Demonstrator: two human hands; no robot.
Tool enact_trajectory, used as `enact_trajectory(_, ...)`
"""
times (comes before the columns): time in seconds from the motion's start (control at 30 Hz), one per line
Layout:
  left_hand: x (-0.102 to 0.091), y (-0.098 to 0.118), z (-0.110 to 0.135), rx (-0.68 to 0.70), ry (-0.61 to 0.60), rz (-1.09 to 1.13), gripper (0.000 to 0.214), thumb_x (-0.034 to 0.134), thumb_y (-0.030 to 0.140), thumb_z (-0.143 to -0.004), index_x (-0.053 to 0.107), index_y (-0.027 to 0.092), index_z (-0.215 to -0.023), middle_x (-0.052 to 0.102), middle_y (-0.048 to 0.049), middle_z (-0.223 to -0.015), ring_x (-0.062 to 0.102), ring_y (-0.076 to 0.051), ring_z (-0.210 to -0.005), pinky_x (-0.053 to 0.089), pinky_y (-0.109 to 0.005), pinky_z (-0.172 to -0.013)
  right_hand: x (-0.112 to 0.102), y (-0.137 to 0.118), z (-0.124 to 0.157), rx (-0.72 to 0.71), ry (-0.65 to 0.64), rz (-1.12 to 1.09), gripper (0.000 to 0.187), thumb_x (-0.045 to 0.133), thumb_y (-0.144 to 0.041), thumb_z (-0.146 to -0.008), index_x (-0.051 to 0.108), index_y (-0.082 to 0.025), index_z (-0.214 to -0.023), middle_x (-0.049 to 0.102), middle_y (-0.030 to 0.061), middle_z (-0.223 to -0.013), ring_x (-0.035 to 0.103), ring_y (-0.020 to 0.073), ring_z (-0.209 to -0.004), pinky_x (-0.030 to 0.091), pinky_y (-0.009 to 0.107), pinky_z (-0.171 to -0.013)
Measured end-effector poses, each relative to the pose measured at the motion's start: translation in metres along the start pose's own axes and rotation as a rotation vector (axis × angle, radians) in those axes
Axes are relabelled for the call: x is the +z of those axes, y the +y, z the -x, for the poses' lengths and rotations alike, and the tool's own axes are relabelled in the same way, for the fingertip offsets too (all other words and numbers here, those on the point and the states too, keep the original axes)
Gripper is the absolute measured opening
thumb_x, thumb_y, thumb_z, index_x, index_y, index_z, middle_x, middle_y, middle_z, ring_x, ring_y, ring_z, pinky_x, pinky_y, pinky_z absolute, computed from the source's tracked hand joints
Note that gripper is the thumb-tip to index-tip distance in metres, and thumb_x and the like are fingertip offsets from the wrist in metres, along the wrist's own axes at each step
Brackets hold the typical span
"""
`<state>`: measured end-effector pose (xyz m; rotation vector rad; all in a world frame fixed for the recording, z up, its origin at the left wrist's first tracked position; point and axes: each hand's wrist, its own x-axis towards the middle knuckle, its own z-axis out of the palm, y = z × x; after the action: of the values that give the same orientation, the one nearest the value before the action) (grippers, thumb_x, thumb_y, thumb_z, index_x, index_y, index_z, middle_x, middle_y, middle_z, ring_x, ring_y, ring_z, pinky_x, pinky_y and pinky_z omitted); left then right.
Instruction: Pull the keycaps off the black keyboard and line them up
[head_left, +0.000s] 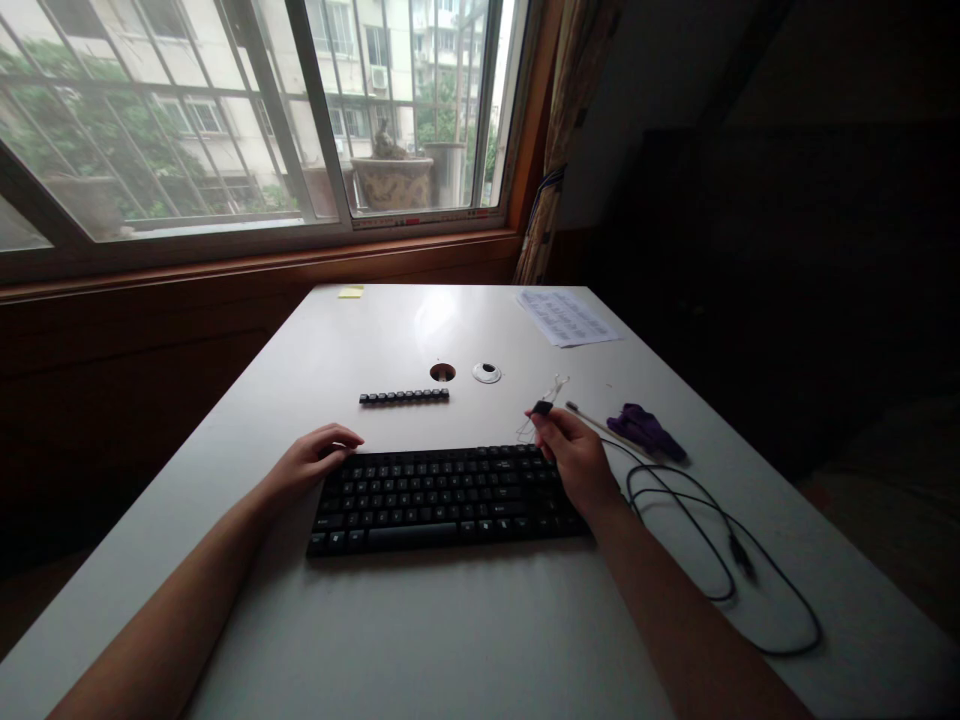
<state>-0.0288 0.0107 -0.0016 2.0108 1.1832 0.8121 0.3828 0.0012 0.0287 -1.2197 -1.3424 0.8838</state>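
Note:
A black keyboard [442,495] lies on the white table [420,630] in front of me. My left hand [315,460] rests at the keyboard's upper left corner, fingers curled over its edge. My right hand [574,455] hovers over the keyboard's upper right corner and pinches a small black keycap [541,407] between thumb and fingers. A row of removed black keycaps [403,397] lies in a line beyond the keyboard. A wire keycap puller [546,400] lies just beyond my right hand.
The keyboard's black cable [720,560] loops across the table to the right. A purple cloth [645,430] and a pen [589,415] lie at right. A cable hole [442,372], its white cap [487,373], a printed sheet [566,315] and a yellow note [350,292] lie farther back.

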Motion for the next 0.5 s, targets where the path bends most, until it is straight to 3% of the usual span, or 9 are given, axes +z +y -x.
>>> enact_trajectory(0.23, 0.000, -0.004, 0.000, -0.003, -0.007, -0.006, 0.023, 0.053, 0.030, -0.094, 0.067, 0.019, -0.108, 0.066, -0.0085, -0.109, 0.063, -0.023, -0.101, 0.050, -0.035, -0.089, 0.014, -0.008, 0.009, -0.069, -0.085, 0.212, 0.032, 0.061, -0.044, -0.089, 0.063, -0.020, -0.069, 0.060, -0.0009, -0.062, 0.055, 0.0143, -0.058, 0.041, 0.027, -0.058)
enact_trajectory(0.5, -0.001, -0.002, 0.000, -0.016, -0.012, 0.000, 0.023, 0.053, 0.032, -0.093, 0.068, 0.019, -0.107, 0.067, -0.0092, -0.109, 0.063, -0.024, -0.102, 0.051, -0.035, -0.088, 0.024, -0.001, 0.012, -0.227, -0.052, 0.475, 0.031, 0.055, -0.038, -0.093, 0.063, -0.021, -0.068, 0.069, 0.0016, -0.069, 0.063, 0.0167, -0.066, 0.043, 0.029, -0.066)
